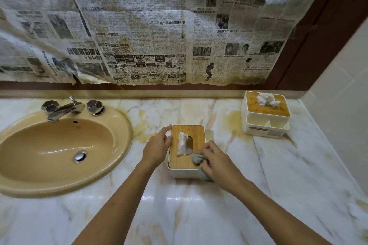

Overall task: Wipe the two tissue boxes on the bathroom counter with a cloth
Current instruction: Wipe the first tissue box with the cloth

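1. Landmark = sink (49,145), tan oval basin set in the marble counter (189,215). All positions below are relative to it.
2. Near tissue box (180,163) – white body, wooden lid – stands on the counter just right of the sink's rim. A white tissue (183,145) sticks up through the lid slot.
3. Far tissue box (266,109), same type, is well right of the sink and further back, near the wall corner. A crumpled tissue sits on its top too.
4. Left hand (157,146) is between the sink and the near tissue box and holds the box's sink-side edge. The thumb is on the lid edge and the index finger reaches toward the far corner. The other fingers are hidden under the palm, so I can't tell how they lie.
5. Right hand (217,162) is on the side of the near tissue box away from the sink. Its fingers are curled round a bunched grey-green cloth (197,159) – I read that as a firm grip.
6. The cloth touches the lid at its near corner, away from the sink, right beside the tissue. Part of it hangs over the box's front wall.
7. The chrome faucet (63,108) sits at the sink's back rim. Stained newspaper (139,26) covers the wall above the sink.
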A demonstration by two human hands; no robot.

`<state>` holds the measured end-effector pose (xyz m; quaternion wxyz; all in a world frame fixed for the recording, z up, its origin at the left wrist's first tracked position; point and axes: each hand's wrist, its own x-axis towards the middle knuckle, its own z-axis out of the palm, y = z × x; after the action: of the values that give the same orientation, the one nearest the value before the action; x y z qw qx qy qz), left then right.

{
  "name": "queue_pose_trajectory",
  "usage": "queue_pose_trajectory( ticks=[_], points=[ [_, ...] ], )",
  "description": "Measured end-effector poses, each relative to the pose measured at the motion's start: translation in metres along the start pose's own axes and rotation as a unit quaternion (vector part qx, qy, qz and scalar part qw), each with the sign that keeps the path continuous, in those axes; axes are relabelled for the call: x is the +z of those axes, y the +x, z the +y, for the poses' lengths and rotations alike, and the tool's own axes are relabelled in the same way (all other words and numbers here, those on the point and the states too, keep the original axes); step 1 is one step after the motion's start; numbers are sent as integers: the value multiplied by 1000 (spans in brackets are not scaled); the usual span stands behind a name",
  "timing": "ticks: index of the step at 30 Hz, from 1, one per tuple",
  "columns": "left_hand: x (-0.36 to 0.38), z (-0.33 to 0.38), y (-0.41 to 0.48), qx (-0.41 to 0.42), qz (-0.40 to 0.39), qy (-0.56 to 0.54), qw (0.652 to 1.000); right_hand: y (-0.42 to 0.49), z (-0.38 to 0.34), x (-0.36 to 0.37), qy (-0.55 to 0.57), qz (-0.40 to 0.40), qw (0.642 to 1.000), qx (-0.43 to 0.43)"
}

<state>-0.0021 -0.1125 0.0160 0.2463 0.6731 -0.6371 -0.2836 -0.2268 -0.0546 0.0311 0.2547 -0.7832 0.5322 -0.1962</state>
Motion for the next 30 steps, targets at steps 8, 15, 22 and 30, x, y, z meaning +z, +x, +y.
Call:
queue_pose_trajectory(
  ticks=[8,15,22,30],
  points=[
    [-16,2,-3,-37,-73,-74,994,29,11,-43,156,76,975,140],
    [-27,-1,-9,-33,-216,4,976,48,21,-55,91,20,981,168],
    [-31,5,-10,4,-190,-46,981,55,20,-56,16,-64,986,153],
    [-33,3,-9,-118,-86,14,989,45,28,-63,99,-42,975,195]
  ],
)
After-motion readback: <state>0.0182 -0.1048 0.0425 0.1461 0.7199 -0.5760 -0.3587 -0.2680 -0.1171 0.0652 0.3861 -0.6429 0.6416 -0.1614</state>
